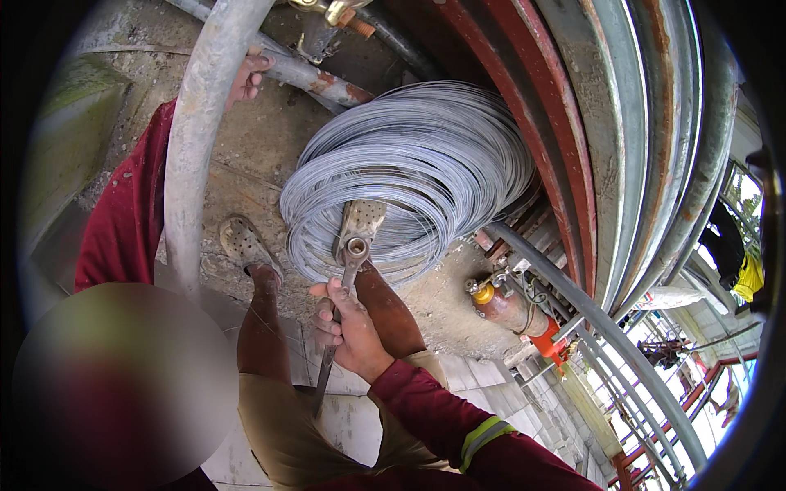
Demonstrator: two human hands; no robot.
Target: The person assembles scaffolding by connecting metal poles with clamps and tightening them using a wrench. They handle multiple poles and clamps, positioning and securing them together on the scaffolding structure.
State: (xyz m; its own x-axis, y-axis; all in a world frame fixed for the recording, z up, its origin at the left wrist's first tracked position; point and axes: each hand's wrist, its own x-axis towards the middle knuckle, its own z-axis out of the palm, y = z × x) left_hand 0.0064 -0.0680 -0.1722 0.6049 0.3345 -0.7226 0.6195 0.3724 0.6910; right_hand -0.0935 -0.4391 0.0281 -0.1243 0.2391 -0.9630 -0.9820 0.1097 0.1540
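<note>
My right hand is closed around the handle of a long metal ring wrench. The wrench's ring end points up and away from me, and its shaft runs down over my lap. My left hand is partly hidden behind a thick upright grey steel pipe. Its curled fingers show at the pipe's right side, against a lower slanting pipe. A large coil of galvanized wire lies on the ground ahead. One of my feet, in a perforated clog, is within the coil's near loops.
Brass-coloured clamps sit at the top. Curved red beams and grey pipes rise on the right. A gas cylinder with a yellow collar lies below them. A person in dark and yellow clothing is at the far right edge.
</note>
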